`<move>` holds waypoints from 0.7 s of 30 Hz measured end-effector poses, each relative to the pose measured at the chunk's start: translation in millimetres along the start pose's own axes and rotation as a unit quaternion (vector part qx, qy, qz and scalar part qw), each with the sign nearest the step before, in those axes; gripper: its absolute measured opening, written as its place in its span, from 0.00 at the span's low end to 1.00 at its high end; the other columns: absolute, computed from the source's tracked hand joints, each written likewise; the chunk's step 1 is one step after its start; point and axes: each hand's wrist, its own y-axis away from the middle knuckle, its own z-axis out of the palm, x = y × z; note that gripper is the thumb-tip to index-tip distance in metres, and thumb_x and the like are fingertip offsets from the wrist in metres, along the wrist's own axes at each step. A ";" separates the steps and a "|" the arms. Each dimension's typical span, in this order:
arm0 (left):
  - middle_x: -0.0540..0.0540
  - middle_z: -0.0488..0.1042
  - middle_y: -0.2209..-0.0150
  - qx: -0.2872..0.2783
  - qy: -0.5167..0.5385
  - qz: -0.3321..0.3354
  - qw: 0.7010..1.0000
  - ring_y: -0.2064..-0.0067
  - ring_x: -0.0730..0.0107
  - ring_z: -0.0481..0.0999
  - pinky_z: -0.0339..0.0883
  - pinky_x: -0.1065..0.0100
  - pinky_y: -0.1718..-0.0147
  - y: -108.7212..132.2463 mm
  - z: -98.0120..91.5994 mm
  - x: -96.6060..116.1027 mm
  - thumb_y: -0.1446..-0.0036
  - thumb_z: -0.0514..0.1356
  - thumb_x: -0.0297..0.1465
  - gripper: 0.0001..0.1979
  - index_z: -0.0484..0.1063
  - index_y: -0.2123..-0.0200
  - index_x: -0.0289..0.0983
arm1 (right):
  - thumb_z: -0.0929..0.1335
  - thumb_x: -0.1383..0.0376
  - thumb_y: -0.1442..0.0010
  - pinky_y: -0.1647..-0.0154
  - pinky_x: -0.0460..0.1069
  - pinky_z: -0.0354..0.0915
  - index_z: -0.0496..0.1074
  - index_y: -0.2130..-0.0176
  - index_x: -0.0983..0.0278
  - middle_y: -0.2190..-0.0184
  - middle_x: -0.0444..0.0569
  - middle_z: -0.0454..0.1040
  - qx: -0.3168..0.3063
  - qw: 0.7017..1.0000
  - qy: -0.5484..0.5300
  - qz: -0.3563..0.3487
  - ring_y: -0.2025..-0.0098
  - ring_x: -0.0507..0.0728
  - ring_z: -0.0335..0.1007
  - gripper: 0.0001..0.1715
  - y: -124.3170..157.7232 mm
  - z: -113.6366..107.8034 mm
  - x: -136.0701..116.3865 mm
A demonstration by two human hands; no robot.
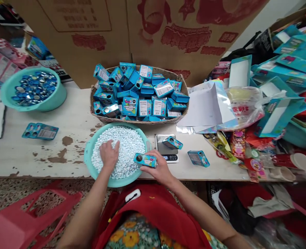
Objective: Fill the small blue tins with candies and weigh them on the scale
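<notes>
My left hand (109, 153) rests palm down in a teal bowl (88, 155) heaped with small white pellets (128, 143), its fingers curled into the pile. My right hand (159, 169) grips a small blue tin (145, 160) with a round hole in its side, held over the bowl's right rim. Another blue tin (172, 142) lies on a small digital scale (166, 152) just right of the bowl. A third tin (198, 158) lies on the table beyond the scale.
A wicker basket (139, 120) piled with blue tins stands behind the bowl. A teal bowl of blue caps (33, 89) sits far left, flat blue cards (40, 131) near it. Paper sheets, bags and blue cartons (279, 86) crowd the right. A pink stool (30, 214) stands lower left.
</notes>
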 end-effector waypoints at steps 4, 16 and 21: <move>0.40 0.73 0.64 -0.042 0.246 -0.128 0.960 0.51 0.48 0.67 0.57 0.52 0.49 -10.0 8.1 18.5 0.55 0.63 0.44 0.16 0.72 0.70 0.37 | 0.73 0.55 0.48 0.56 0.53 0.66 0.69 0.58 0.61 0.61 0.49 0.71 0.049 0.998 0.033 0.038 0.59 0.58 0.70 0.21 -12.2 5.7 -0.9; 0.49 0.68 0.76 -0.119 0.612 -0.174 0.762 0.77 0.73 0.68 0.60 0.72 0.80 2.4 -74.2 67.0 0.51 0.59 0.44 0.16 0.65 0.71 0.37 | 0.72 0.60 0.46 0.58 0.53 0.65 0.69 0.59 0.61 0.63 0.50 0.72 -0.057 0.984 0.159 -0.057 0.58 0.61 0.69 0.15 -50.6 39.6 -27.2; 0.51 0.69 0.75 -0.054 0.671 -0.105 0.732 0.74 0.72 0.72 0.66 0.69 0.71 9.3 -91.4 86.1 0.50 0.59 0.37 0.11 0.62 0.73 0.37 | 0.73 0.60 0.48 0.57 0.54 0.65 0.69 0.57 0.60 0.60 0.50 0.74 -0.105 0.981 0.147 -0.070 0.57 0.62 0.70 0.19 -51.1 59.0 -32.9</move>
